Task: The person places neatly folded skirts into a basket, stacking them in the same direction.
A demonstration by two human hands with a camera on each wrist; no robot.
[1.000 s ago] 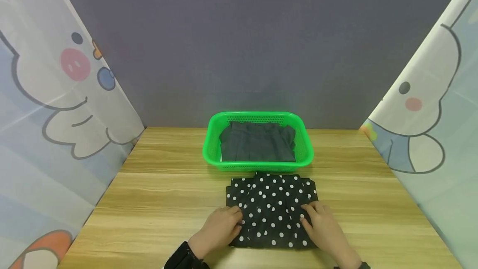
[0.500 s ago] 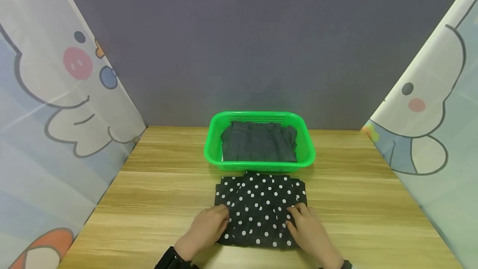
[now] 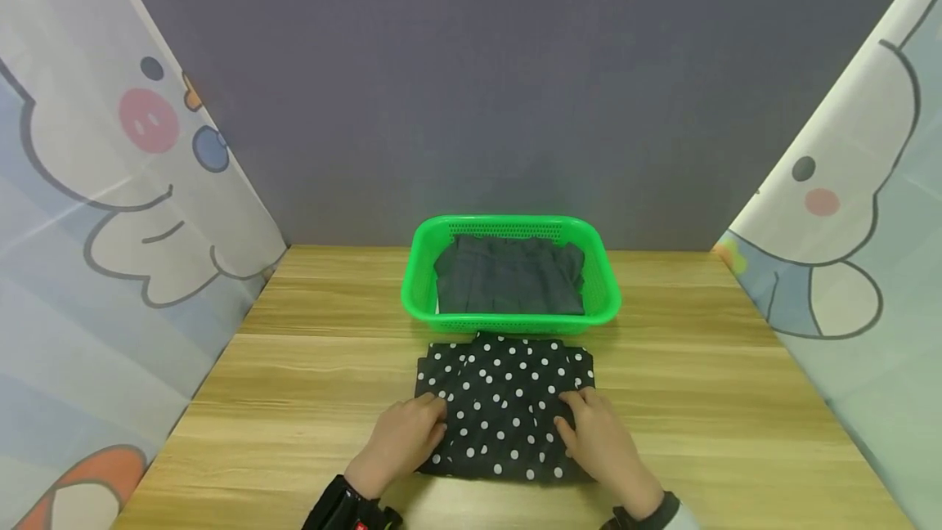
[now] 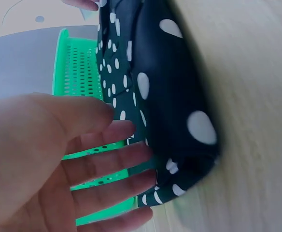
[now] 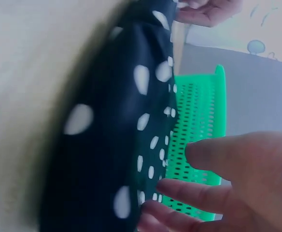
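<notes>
A folded black garment with white polka dots [image 3: 508,411] lies on the wooden table, just in front of the green basket; its exact kind cannot be told. My left hand [image 3: 403,437] rests on its left side, and in the left wrist view the fingers [image 4: 114,162] are nearly straight against it, thumb apart. On the garment's right side rests my right hand [image 3: 602,442], with loosely extended fingers [image 5: 191,193] touching the cloth and the thumb held away. Neither hand pinches the fabric. The fingertips are partly hidden in the head view.
The green plastic basket [image 3: 513,322] stands at the table's back edge and holds a folded dark grey garment [image 3: 508,276]. Behind it rises a grey wall [image 3: 486,88]. Cartoon-printed panels flank the wooden table [image 3: 294,383] on both sides.
The polka-dot garment has slid left along the table together with both hands, mostly in the first half second. The basket stays where it was; the view has shifted slightly.
</notes>
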